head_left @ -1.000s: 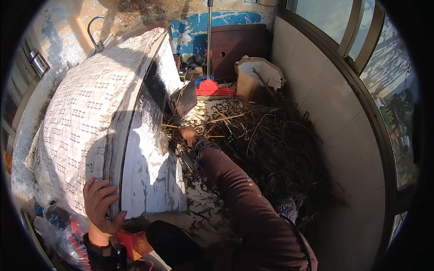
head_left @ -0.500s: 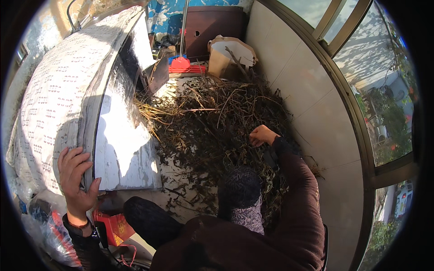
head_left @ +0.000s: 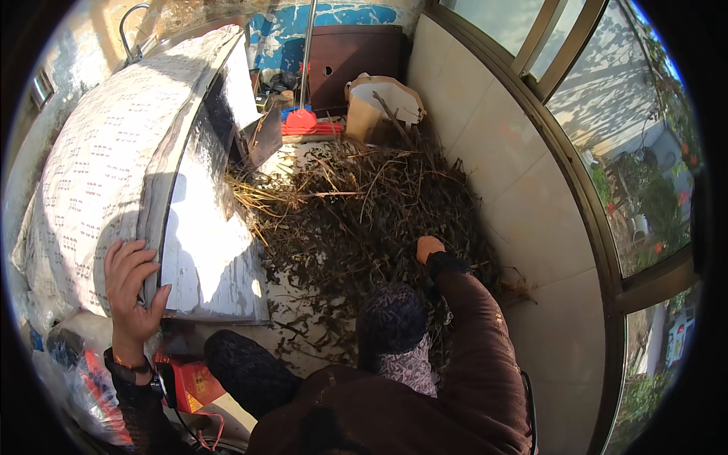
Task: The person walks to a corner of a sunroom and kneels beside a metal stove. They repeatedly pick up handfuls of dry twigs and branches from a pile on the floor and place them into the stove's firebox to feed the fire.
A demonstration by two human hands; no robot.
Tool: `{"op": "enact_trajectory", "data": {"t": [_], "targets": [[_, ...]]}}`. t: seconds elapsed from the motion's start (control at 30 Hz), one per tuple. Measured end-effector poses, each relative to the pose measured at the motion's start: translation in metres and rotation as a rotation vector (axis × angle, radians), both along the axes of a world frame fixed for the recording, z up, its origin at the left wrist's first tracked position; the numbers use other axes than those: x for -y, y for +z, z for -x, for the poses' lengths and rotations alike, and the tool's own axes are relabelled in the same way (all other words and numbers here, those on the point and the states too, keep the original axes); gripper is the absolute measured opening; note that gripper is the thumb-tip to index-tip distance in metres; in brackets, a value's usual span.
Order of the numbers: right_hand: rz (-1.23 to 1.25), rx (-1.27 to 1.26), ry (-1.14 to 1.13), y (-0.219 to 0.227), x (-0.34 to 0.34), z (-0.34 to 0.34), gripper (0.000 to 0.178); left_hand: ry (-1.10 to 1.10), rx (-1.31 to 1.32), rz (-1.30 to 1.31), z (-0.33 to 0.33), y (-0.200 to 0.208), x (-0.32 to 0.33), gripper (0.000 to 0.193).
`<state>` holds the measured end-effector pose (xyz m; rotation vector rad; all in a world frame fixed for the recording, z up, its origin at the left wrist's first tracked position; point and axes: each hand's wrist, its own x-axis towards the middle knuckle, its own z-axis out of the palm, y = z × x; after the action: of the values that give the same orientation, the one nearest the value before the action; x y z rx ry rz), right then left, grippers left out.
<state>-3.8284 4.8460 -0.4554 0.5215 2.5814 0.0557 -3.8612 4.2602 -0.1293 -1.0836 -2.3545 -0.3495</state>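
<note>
My left hand (head_left: 134, 292) rests with spread fingers on the edge of a patterned white cloth cover (head_left: 91, 189), which lies over a box-like stand with a whitish side panel (head_left: 205, 265). My right hand (head_left: 430, 248) is closed just above a heap of dark dried plant stalks and leaves (head_left: 341, 220) on the floor. Its fingers point away and are mostly hidden, so I cannot make out what is in them. Lighter straw-like stems (head_left: 265, 196) stick out of the heap beside the panel.
At the back stand a tan bin (head_left: 364, 106) with sticks in it, a red broom (head_left: 302, 119) and a dark red board (head_left: 353, 64). A tiled wall (head_left: 523, 182) under windows borders the right. A red box (head_left: 197, 383) and clear plastic bags (head_left: 87, 387) lie at lower left.
My right hand has drawn back toward me and turned, its fingers now less visible. My left hand stays on the cloth edge. The view has shifted slightly.
</note>
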Motion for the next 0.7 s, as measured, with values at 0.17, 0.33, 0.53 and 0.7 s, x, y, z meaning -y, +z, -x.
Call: {"op": "enact_trajectory", "data": {"t": [0.17,0.33,0.53,0.7], "targets": [[-0.571,-0.038,0.773,0.017,0.011,0.028,0.014,-0.01,-0.003,0.003,0.001,0.001,0.0,0.027],[-0.337,0.121,0.377,-0.011,0.017,0.084,0.017,0.014,0.004,0.002,0.001,0.003,-0.003,0.027],[-0.161,-0.247,0.057,-0.06,0.013,0.109,0.036,0.047,0.037,0.007,0.003,0.006,-0.007,0.027],[0.199,-0.218,-0.267,-0.027,-0.002,0.108,0.027,0.05,0.039,0.022,0.005,0.004,-0.006,0.028]]}}
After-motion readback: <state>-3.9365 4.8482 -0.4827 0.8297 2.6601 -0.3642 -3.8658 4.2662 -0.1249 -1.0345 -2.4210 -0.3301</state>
